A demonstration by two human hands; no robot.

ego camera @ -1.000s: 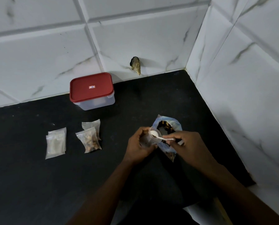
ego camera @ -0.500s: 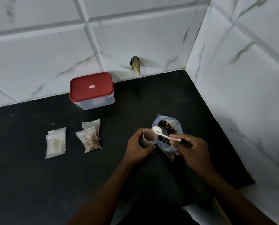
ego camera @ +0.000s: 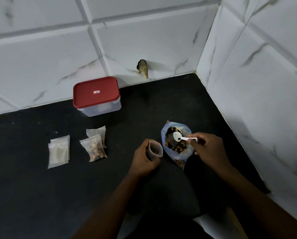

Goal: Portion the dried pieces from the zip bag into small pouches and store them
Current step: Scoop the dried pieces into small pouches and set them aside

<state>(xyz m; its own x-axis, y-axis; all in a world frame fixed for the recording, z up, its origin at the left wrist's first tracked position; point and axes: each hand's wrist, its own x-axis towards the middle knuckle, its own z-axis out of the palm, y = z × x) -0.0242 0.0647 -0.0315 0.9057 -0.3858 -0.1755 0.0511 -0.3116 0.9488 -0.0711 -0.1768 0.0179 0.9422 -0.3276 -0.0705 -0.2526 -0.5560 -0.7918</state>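
An open bluish zip bag [ego camera: 184, 153] with brown dried pieces stands on the black counter [ego camera: 40, 195]. My right hand [ego camera: 211, 150] pinches the handle of a white plastic spoon [ego camera: 178, 137], whose bowl hangs over the bag's mouth with one dark bit in it. Left of the bag, my left hand [ego camera: 143, 161] grips a small clear pouch [ego camera: 155, 150] held upright with its mouth open. Two filled pouches [ego camera: 95, 146] lie further left, overlapping. Flat, pale pouches [ego camera: 59, 151] lie in a stack at the far left.
A clear box with a red lid [ego camera: 96, 95], closed, stands by the back wall. White marble-look tiles close the back and right sides. A small brown object [ego camera: 143, 69] sticks to the back wall. The counter's right front corner ends near a pale surface [ego camera: 218, 226].
The spoon has left the small pouch's mouth and moved right, over the zip bag. My left hand keeps the pouch upright in nearly the same place.
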